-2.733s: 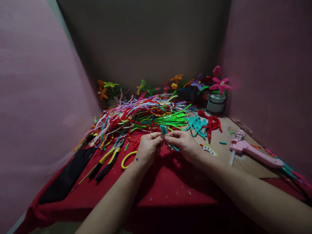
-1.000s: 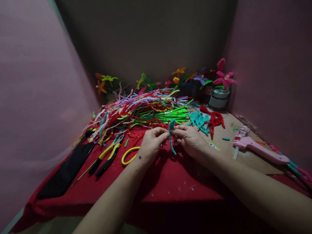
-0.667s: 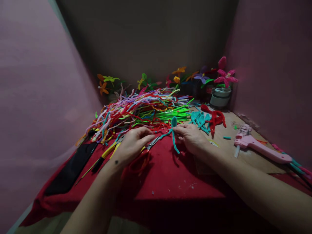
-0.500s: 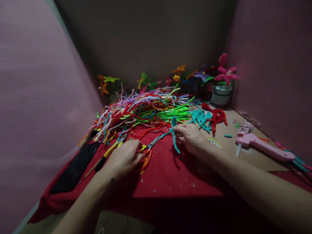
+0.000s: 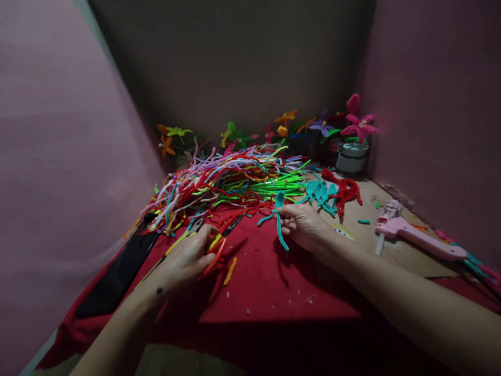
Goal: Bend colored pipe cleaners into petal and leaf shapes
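Note:
My left hand (image 5: 195, 250) is wrapped round the red and yellow handles of the scissors (image 5: 219, 250), whose dark blades point up and right over the red cloth. Between the thumb and fingers of my right hand (image 5: 299, 222) is a teal pipe-cleaner piece (image 5: 280, 232), with a loop standing on top and two thin ends hanging down and to the left. The scissors and the teal piece are apart. Beyond my hands lies a big pile of coloured pipe cleaners (image 5: 219, 172). Pliers (image 5: 195, 227) are partly hidden behind my left hand.
Teal pieces (image 5: 321, 194) and red pieces (image 5: 346, 193) lie on a brown board (image 5: 364, 250) with a pink glue gun (image 5: 418, 237). A black phone-like slab (image 5: 117, 277) is at left. Fuzzy flowers (image 5: 360, 125) stand at the back. An orange strip (image 5: 230, 271) lies in front.
My left hand has drawn the scissors left and back from the teal piece, uncovering the orange strip. My right hand has hardly moved. The camera view has shifted slightly.

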`<action>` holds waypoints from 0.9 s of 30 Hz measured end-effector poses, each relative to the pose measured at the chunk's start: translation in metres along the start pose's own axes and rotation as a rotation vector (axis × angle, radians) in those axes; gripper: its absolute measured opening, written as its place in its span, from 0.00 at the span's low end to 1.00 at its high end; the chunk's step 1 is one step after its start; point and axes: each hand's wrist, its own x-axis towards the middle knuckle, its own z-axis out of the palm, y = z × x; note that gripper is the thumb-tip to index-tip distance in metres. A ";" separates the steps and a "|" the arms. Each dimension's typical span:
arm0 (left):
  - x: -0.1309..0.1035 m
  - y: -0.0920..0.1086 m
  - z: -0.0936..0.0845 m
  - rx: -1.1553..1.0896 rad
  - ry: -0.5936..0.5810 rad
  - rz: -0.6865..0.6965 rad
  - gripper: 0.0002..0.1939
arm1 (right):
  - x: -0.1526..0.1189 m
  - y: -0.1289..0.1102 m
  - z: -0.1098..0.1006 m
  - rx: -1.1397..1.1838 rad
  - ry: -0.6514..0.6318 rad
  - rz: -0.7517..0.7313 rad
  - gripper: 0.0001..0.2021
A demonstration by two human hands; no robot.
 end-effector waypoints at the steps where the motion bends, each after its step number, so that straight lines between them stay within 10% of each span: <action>1: 0.001 0.001 0.001 0.032 0.005 -0.004 0.16 | -0.001 -0.001 0.001 0.014 0.006 0.015 0.06; 11: 0.014 0.042 0.028 0.138 0.187 0.318 0.18 | -0.010 -0.013 0.004 0.170 -0.077 0.173 0.07; 27: 0.023 0.061 0.042 0.370 0.141 0.285 0.21 | -0.013 -0.004 0.007 0.204 -0.119 0.226 0.09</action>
